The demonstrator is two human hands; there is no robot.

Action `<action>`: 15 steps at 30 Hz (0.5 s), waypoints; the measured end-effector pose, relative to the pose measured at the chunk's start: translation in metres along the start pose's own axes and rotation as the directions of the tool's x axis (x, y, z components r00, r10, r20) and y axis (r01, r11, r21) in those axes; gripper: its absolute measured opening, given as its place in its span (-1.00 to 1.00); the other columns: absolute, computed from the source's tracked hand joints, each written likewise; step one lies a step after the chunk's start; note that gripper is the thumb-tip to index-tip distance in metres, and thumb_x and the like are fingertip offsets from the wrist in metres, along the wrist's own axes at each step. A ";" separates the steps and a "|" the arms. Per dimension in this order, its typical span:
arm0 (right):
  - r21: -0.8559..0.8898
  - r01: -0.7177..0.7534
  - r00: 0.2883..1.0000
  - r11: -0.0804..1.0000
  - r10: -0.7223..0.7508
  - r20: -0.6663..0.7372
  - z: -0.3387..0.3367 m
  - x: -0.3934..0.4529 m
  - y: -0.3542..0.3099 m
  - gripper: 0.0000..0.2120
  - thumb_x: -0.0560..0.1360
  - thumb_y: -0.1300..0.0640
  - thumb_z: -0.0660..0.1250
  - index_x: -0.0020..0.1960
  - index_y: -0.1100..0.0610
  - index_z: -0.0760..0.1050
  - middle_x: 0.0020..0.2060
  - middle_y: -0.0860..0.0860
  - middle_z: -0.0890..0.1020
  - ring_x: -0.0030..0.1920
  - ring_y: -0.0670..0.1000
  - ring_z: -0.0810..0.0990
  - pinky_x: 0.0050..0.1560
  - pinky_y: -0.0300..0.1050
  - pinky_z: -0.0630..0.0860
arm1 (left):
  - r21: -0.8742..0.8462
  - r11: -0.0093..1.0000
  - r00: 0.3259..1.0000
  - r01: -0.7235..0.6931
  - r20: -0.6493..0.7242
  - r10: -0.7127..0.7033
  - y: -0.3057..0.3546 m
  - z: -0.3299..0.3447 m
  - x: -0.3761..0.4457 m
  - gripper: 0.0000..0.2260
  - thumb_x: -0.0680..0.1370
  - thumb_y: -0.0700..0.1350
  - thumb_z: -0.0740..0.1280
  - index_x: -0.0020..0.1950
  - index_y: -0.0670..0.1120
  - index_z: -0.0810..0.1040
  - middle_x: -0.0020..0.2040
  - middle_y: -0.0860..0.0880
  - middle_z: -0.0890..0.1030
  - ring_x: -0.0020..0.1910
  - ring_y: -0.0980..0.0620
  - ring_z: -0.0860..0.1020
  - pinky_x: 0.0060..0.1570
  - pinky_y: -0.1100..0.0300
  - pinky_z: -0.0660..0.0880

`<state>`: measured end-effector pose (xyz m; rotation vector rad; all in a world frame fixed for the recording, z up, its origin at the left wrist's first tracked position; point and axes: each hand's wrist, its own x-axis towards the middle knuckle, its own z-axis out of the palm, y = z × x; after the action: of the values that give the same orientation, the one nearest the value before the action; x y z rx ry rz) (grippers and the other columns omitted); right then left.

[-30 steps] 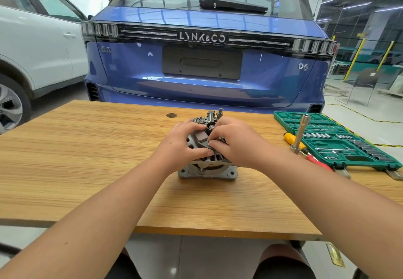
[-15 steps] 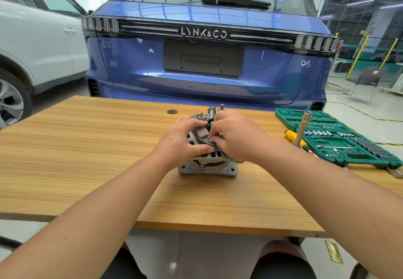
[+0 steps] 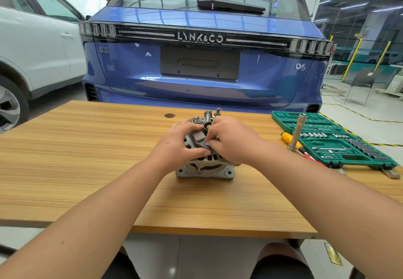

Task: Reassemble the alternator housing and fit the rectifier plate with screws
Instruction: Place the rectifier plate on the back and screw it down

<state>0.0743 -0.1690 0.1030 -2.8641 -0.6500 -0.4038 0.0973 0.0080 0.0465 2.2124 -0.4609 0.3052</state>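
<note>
Alternator (image 3: 205, 167): I see its top half hidden under both hands. Right fingers (image 3: 212, 144): what they pinch too small to tell. Sockets in case (image 3: 340, 158): too small to read. White car (image 3: 32, 49): cut off left.

alternator (image 3: 205, 167): grey cast metal, vented, stood upright on its flanged base with bolt holes, mid-table
top parts: dark plate (image 3: 198, 135) tilted on the upper face; terminals and a stud (image 3: 217, 111) stood up at the far edge
screws: too small to tell
</note>
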 end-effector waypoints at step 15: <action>0.360 -0.237 0.969 0.902 0.246 0.022 -0.001 0.002 0.007 -0.86 0.49 -0.01 0.49 -0.22 -0.07 0.59 -0.17 -0.11 0.58 -0.15 -0.12 0.52 -0.27 -0.19 0.40 | -0.039 0.999 1.000 -0.026 -0.017 0.025 -0.005 0.003 0.001 -0.37 0.36 0.09 0.62 0.40 0.16 0.50 0.37 0.19 0.37 0.45 0.08 0.35 0.47 -0.09 0.34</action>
<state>0.0788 -0.1745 0.1036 -2.5389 -0.3152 -0.2487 0.1003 0.0084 0.0418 2.1660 -0.4825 0.3246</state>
